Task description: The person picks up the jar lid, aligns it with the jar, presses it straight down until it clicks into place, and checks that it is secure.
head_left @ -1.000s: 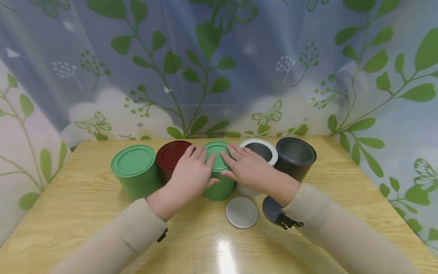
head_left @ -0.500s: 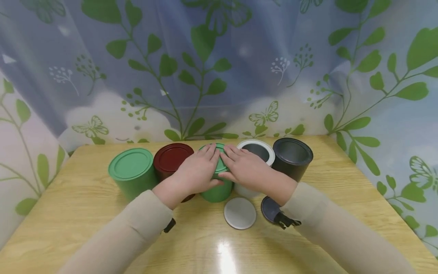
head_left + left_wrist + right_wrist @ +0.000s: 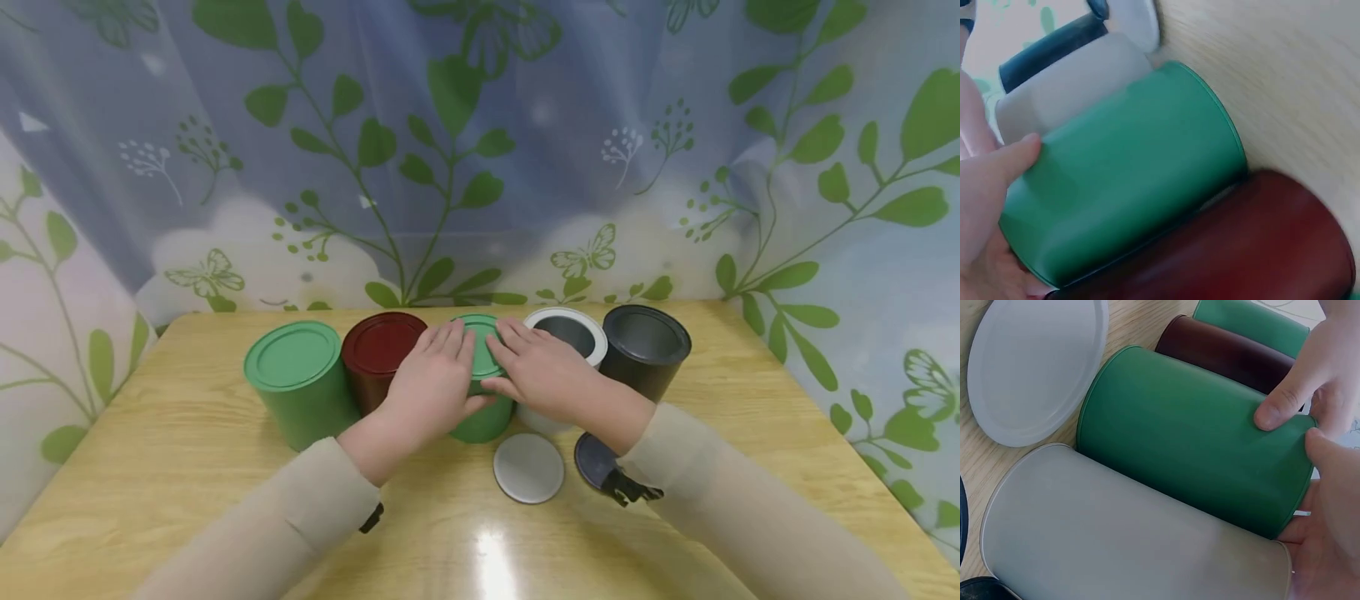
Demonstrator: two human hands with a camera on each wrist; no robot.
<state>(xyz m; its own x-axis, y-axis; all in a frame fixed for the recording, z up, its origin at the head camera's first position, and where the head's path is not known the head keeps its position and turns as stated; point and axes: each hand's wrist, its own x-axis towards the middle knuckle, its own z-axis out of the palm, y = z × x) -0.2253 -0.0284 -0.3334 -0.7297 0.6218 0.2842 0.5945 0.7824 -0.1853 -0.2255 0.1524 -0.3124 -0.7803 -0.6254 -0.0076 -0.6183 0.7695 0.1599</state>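
In the head view a green can [image 3: 483,429] with a green lid [image 3: 486,358] stands upright in the middle of a row. My left hand [image 3: 429,379] lies over the lid's left part, fingers straight and close together. From the other side my right hand [image 3: 547,373] reaches over the right part, its fingers also extended. Both wrist views show the thumbs at the can's upper side: the left thumb [image 3: 1275,411] rests on the green wall, while the right thumb [image 3: 1315,440] is right at the rim. The hands partly hide the lid.
To the left stand a dark red can [image 3: 382,346] and another green can [image 3: 296,392], both lidded. On the right are an uncovered white can [image 3: 600,333] and a black can [image 3: 645,379]. A grey lid [image 3: 528,468] and a dark lid [image 3: 592,458] lie in front on the wooden table [image 3: 420,542].
My left hand has shifted slightly right over the lid and its fingers have drawn together. The right hand stays in about the same place. The cans and loose lids have not moved.
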